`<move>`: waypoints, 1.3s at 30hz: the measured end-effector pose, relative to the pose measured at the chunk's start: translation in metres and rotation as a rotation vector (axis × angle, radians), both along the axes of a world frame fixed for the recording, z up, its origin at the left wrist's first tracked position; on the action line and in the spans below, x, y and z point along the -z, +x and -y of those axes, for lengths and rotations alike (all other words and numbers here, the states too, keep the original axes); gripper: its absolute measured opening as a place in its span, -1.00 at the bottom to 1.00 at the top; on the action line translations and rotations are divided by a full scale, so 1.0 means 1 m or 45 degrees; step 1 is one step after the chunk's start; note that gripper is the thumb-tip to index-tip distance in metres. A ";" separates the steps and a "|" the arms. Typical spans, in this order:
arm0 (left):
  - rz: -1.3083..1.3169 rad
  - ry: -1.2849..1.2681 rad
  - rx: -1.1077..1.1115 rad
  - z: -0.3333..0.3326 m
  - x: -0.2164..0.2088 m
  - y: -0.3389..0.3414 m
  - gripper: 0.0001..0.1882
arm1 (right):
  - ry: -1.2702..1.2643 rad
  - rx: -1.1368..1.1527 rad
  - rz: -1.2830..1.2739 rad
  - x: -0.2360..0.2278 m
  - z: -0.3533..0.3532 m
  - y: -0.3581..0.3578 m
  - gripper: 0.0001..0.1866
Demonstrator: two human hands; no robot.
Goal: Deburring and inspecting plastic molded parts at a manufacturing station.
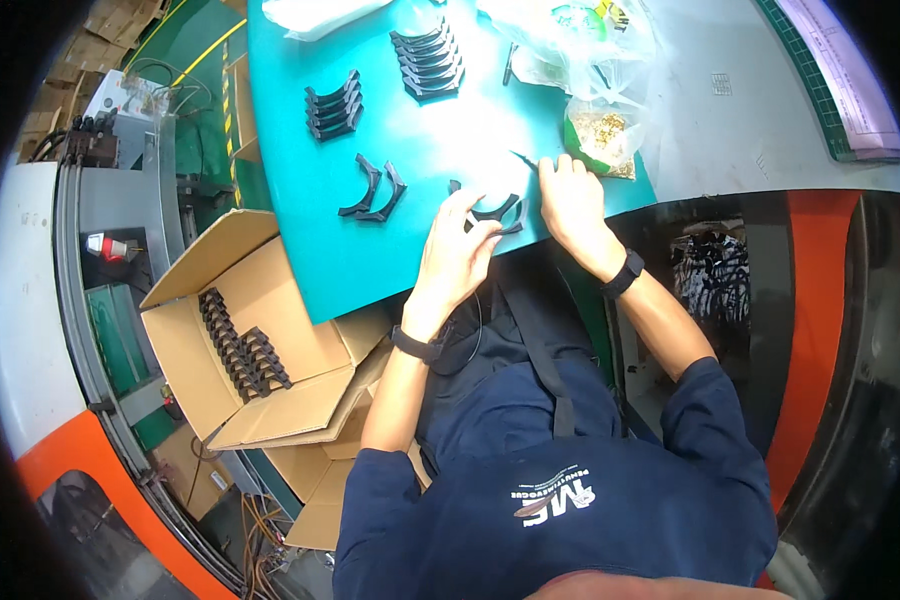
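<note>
1. Left hand rests on the near edge of the teal mat-covered table, fingers curled around a curved black plastic bracket, gripping its left end.
2. Right hand lies just beside the same bracket on its right side, fingers bent down onto the mat, tips pinching a thin dark pointed tool; whether it also touches the bracket cannot be told.
3. Bracket sits at the near edge of the mat, between the two hands, flat on the surface.
4. Both wrists carry black bands; navy sleeves are pushed up the forearms.
5. Loose pair of black curved brackets lies left of the hands, the two touching each other.
6. Row of stacked black brackets further back on the left; a longer stacked row further back at centre.
7. Clear plastic bag of small brass-coloured parts lies just behind the right hand, with green showing under it.
8. More crumpled clear plastic bags at the far edge, with green and yellow contents.
9. Open brown cardboard box stands below the table on the left, flaps out, holding a long row of black parts.
10. White sheet with pink border at far right on a green cutting mat.
</note>
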State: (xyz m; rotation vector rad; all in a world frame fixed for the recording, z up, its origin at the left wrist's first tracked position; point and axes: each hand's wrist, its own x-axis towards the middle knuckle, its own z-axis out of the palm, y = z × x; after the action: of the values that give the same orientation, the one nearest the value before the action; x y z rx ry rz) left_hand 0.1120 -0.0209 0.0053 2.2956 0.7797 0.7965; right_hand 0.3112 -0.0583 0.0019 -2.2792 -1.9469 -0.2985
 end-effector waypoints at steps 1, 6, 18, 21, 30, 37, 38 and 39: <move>0.040 -0.047 0.016 -0.002 -0.004 0.002 -0.77 | -0.001 0.004 -0.079 0.000 0.002 0.005 -0.87; 0.052 -0.078 -0.018 -0.003 -0.027 -0.006 -0.77 | 0.028 0.114 -0.879 -0.030 0.032 0.018 -0.79; 0.160 -0.263 0.023 0.069 -0.108 -0.036 -0.63 | -0.067 0.165 -2.618 -0.124 0.108 -0.055 -0.62; 0.448 -0.317 -0.089 0.087 -0.116 -0.035 -0.36 | -0.034 0.122 -2.726 -0.137 0.118 -0.060 -0.63; 1.084 -0.977 -0.035 0.131 -0.127 -0.046 -0.35 | 0.149 0.088 -2.911 -0.155 0.140 -0.076 -0.61; 1.100 -0.825 0.015 0.144 -0.134 -0.057 -0.34 | 0.309 0.174 -2.706 -0.148 0.155 -0.077 -0.67; 1.089 -0.811 0.014 0.145 -0.136 -0.058 -0.34 | 0.368 0.190 -2.656 -0.149 0.156 -0.079 -0.69; 1.099 -0.802 0.010 0.147 -0.137 -0.058 -0.33 | 0.410 0.032 -2.741 -0.145 0.160 -0.076 -0.72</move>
State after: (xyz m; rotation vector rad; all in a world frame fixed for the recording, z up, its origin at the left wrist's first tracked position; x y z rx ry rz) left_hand 0.0541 -0.1680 0.1419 1.2182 0.5008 1.1961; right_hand 0.2355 -0.2187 0.1471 -0.9720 -0.4959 1.1848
